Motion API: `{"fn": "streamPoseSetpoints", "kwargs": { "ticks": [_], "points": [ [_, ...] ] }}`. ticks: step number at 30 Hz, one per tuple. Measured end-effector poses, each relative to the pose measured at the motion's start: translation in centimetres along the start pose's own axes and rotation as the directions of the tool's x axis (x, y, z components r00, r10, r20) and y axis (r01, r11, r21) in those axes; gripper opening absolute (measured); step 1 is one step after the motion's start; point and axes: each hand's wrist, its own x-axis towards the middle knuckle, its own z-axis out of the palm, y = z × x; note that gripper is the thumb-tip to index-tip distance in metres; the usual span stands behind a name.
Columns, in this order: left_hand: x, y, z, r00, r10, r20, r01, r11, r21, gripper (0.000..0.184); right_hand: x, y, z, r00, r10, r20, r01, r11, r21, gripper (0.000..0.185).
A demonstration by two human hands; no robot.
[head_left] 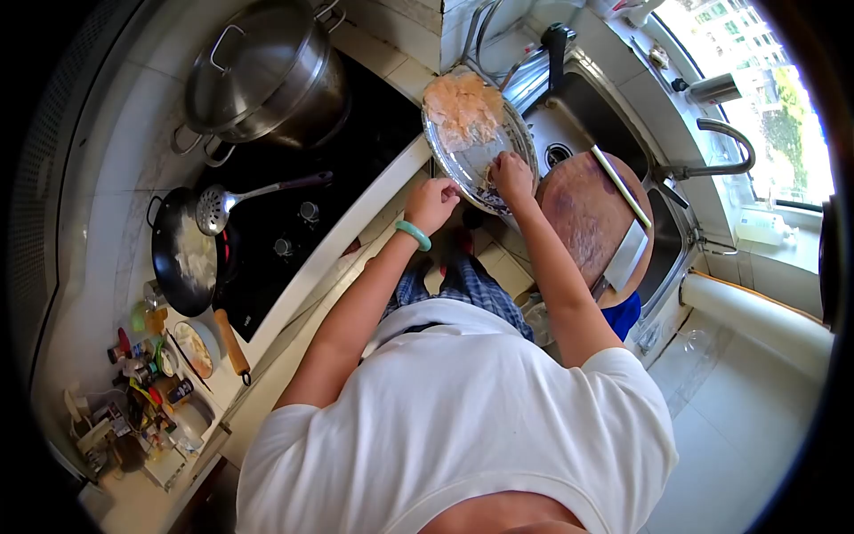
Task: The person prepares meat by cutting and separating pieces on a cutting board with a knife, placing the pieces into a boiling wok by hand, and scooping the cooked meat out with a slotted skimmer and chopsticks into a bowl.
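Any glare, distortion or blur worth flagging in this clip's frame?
Head view: window blown out at upper right; fisheye bending with black corners; cooktop very dark; fingers of both hands small, their grip hard to read.

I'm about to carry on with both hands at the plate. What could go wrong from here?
The cleaver lies on the round board with its handle toward your body; your right arm might knock it. The plate sits near the sink's edge, so pressing its near rim with your right hand may tip it. The wok's wooden handle points to the counter's front edge and could get bumped.
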Motion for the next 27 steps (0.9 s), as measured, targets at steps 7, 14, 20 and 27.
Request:
{"fn": "streamPoseSetpoints", "kwargs": {
  "ticks": [7, 14, 20, 27],
  "points": [
    [-1.5, -1.3, -0.2, 0.993, -0.097, -0.061, 0.083, 0.977, -0.195, 0.017, 0.8, -0.1, -1.7, 0.998, 0.015, 0.065, -0.022, 0.993, 0.118, 0.017],
    [-0.4, -1.9, -0.1, 0.992, -0.122, -0.022, 0.108, 0.94, -0.322, 0.019, 1.3, 0.1, -4.9, 0.971, 0.074, 0.227, -0.178, 0.858, 0.482, 0.022],
    [0.5, 1.9, 0.3, 0.981, -0.185, -0.058, 0.034, 0.457, -0.889, 0.028, -0.7, -5.8, -8.7, 0.935, -0.292, 0.199, 0.066, 0.697, 0.714, 0.015],
    [-3.2, 2.1, -5.0, 0.882, -0.309, -0.356, -0.07, 0.661, -0.747, 0.018, -1.5, -11.1, -8.2, 0.87, -0.421, 0.256, -0.015, 0.496, 0.868, 0.022]
  ]
}}
